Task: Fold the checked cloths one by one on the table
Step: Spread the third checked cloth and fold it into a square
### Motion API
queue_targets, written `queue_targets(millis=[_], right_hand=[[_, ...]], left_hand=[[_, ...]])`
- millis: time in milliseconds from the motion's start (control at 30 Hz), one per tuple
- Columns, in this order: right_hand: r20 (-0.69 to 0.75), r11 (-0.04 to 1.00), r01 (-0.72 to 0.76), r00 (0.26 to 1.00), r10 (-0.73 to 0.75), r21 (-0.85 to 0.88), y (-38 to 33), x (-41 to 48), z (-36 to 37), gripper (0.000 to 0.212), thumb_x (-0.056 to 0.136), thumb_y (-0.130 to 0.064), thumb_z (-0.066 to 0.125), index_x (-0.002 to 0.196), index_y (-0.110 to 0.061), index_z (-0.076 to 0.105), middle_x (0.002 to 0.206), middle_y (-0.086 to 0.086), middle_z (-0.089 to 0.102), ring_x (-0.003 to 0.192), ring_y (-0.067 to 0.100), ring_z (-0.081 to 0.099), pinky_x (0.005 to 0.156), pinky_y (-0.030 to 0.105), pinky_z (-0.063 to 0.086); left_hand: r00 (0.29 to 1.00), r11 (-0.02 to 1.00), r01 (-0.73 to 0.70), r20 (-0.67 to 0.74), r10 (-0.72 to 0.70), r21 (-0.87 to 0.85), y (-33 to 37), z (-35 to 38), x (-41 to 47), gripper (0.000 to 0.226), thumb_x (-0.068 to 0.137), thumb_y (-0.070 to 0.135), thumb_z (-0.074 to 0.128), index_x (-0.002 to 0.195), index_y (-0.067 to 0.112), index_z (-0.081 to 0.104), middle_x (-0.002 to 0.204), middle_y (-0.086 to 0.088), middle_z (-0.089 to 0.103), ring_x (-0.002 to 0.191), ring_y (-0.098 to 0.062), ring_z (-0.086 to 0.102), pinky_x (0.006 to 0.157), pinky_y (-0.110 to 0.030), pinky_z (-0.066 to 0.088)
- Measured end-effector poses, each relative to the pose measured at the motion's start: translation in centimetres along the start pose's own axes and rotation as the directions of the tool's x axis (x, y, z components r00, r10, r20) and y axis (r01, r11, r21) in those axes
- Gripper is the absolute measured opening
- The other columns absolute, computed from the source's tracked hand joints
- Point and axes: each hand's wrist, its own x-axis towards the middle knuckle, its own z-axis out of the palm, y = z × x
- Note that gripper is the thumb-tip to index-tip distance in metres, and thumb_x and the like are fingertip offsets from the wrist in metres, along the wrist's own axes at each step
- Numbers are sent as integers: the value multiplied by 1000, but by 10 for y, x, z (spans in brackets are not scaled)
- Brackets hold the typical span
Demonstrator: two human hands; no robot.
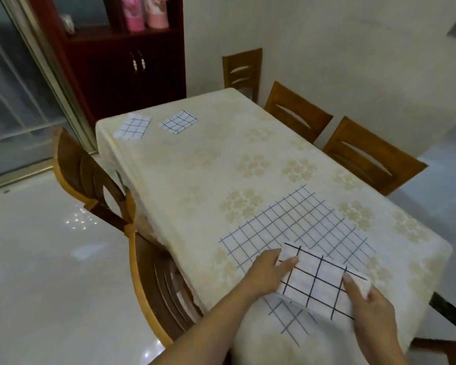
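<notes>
A folded white cloth with black checks (319, 280) is held a little above the near end of the table. My left hand (269, 270) grips its left edge, thumb on top. My right hand (371, 304) grips its right edge. Under it a larger checked cloth (300, 227) lies spread flat on the tablecloth. Two folded checked cloths lie side by side at the far left corner: one (133, 126) nearest the edge, the other (179, 121) just to its right.
The table (221, 159) wears a cream flowered tablecloth. Wooden chairs stand along the right side (369, 156) and the left side (90, 177), one more at the far end (242, 69). A dark red cabinet (121, 61) stands behind.
</notes>
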Motion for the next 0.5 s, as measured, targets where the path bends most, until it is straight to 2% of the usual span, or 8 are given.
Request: queue_targets(millis=[67, 133, 167, 267, 367, 433, 500], right_hand=[[80, 998, 28, 996, -32, 55, -7, -12, 5, 50, 89, -45, 68, 115, -3, 68, 114, 11, 70, 103, 29, 66, 87, 38, 52], [148, 991, 75, 985, -91, 111, -14, -31, 11, 32, 92, -39, 65, 105, -10, 71, 98, 4, 74, 93, 26, 70, 79, 36, 55], [159, 987, 109, 979, -128, 121, -14, -39, 12, 27, 93, -39, 64, 101, -15, 71, 94, 2, 74, 91, 26, 70, 80, 38, 55], [132, 968, 215, 964, -231, 127, -10, -65, 15, 27, 98, -37, 56, 104, -15, 69, 97, 5, 72, 93, 26, 68, 81, 36, 52], [73, 943, 298, 948, -310, 147, -1, -89, 17, 32, 100, -39, 52, 106, -12, 69, 96, 6, 72, 89, 23, 68, 77, 35, 53], [88, 929, 329, 934, -347, 173, 3, -107, 16, 27, 99, -39, 53, 104, -17, 68, 93, -2, 71, 87, 14, 66, 76, 33, 53], [115, 918, 334, 925, -363, 212, 5, -128, 15, 18, 99, -38, 55, 103, -24, 66, 91, -10, 68, 87, 5, 64, 73, 25, 50]], left_hand=[[991, 1000, -16, -129, 14, -7, 4, -11, -14, 94, 77, 92, 44, 120, 10, 64, 120, -17, 66, 109, -30, 65, 100, -54, 50], [978, 999, -39, -208, 33, -25, 20, -20, -38, 95, 74, 94, 42, 130, 21, 64, 132, -1, 66, 118, -18, 63, 103, -47, 51], [970, 998, -62, -237, 57, -13, 22, -22, -48, 87, 79, 89, 44, 130, 22, 65, 130, 2, 67, 117, -15, 64, 101, -45, 53], [926, 989, -108, -351, 139, 105, 32, -24, -95, 60, 94, 70, 44, 116, 20, 69, 110, 0, 74, 101, -19, 70, 87, -46, 58], [867, 949, -127, -432, 247, 287, 35, -28, -132, 46, 102, 57, 43, 87, 18, 62, 75, 0, 67, 68, -18, 66, 64, -45, 55], [826, 934, -163, -474, 305, 317, 36, -31, -157, 43, 104, 48, 46, 80, 15, 59, 69, -2, 63, 65, -16, 61, 62, -42, 47], [808, 933, -184, -492, 323, 310, 36, -32, -188, 42, 105, 45, 46, 83, 13, 63, 74, -3, 67, 72, -16, 63, 65, -39, 47]])
